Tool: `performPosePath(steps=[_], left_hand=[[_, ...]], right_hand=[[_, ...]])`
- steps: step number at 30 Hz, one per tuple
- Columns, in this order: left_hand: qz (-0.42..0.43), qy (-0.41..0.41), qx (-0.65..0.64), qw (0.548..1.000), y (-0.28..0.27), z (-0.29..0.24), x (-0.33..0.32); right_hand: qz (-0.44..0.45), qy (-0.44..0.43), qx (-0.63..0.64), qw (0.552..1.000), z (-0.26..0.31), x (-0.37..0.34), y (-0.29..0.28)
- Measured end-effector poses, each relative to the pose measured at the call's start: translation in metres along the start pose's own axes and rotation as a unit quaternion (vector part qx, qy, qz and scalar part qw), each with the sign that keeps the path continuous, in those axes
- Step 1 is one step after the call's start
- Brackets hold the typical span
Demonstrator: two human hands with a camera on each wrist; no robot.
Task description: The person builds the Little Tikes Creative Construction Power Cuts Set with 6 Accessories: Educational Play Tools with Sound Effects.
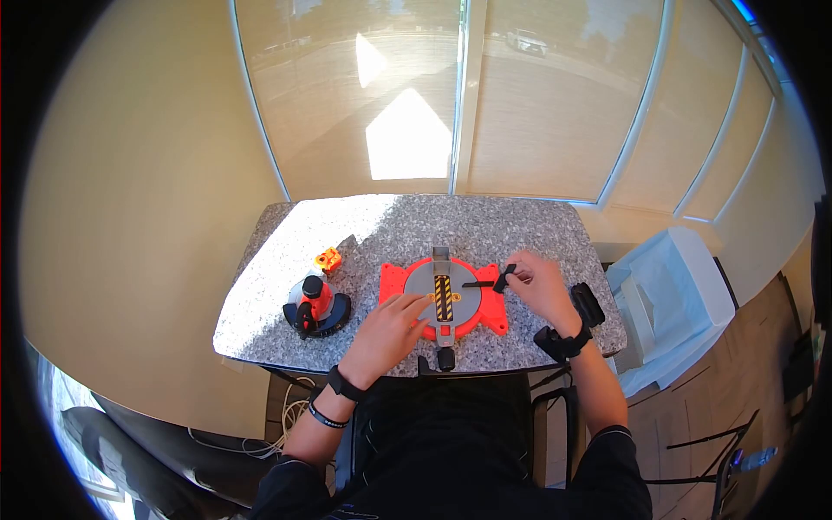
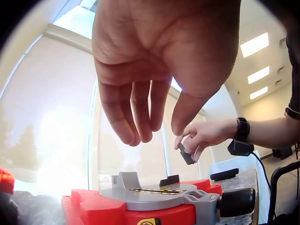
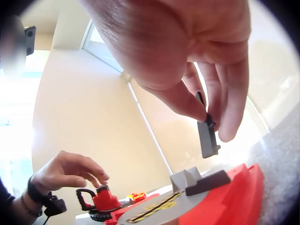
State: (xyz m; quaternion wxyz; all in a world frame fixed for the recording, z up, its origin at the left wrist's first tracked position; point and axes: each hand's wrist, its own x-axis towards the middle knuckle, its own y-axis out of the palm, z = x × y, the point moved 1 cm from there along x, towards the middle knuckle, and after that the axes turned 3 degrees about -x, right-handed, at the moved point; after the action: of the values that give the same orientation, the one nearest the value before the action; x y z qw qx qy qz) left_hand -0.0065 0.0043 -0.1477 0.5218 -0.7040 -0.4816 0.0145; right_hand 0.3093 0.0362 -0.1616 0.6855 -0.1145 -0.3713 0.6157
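Observation:
A toy saw base with a red body [image 1: 393,279] and a grey turntable [image 1: 419,284] sits on the table, a black-and-yellow striped slot across its middle. My right hand [image 1: 539,286] pinches a small black plastic piece [image 3: 207,138] between thumb and fingers, above the right side of the base. Another black bar [image 3: 209,182] lies on the turntable beside the grey upright bracket [image 3: 186,178]. Over the left part of the base hovers my left hand [image 1: 387,334], its fingers relaxed and holding nothing. A black knob [image 2: 237,202] sticks out at the base's near end.
Left on the speckled table [image 1: 373,234] stands a red-and-black toy saw head [image 1: 319,302], with an orange-yellow part [image 1: 328,259] behind it. A black part [image 1: 588,304] lies near the right edge. Beyond that edge is a lined bin [image 1: 693,295].

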Motion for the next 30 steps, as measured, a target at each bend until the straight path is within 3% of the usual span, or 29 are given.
performPosePath(steps=[4,6,12,20,25,27,28,30], left_hand=[[0.007,0.035,-0.053,0.998,0.003,-0.003,0.009],[0.005,0.051,-0.064,0.997,0.005,-0.002,0.013],[0.015,0.076,-0.121,0.99,0.008,0.001,0.021],[0.047,0.071,-0.146,0.986,0.006,0.014,0.03],[0.009,0.067,-0.076,0.995,-0.01,0.024,0.036],[0.004,0.059,-0.069,0.996,-0.01,0.034,0.036],[0.0,0.052,-0.063,0.997,-0.01,0.038,0.037],[0.002,0.04,-0.051,0.998,-0.011,0.045,0.038]], right_hand=[[0.04,-0.005,0.037,0.999,0.027,-0.012,0.005],[0.08,-0.059,0.074,0.992,0.032,-0.016,0.01],[0.141,-0.103,0.121,0.977,0.05,-0.024,0.026],[0.136,-0.089,0.15,0.975,0.058,-0.021,0.044],[0.111,-0.078,0.143,0.98,0.052,-0.018,0.05],[0.071,-0.137,0.031,0.987,0.048,-0.017,0.048],[0.071,-0.138,0.031,0.987,0.046,-0.017,0.047],[0.073,-0.144,-0.094,0.982,0.04,-0.018,0.045]])
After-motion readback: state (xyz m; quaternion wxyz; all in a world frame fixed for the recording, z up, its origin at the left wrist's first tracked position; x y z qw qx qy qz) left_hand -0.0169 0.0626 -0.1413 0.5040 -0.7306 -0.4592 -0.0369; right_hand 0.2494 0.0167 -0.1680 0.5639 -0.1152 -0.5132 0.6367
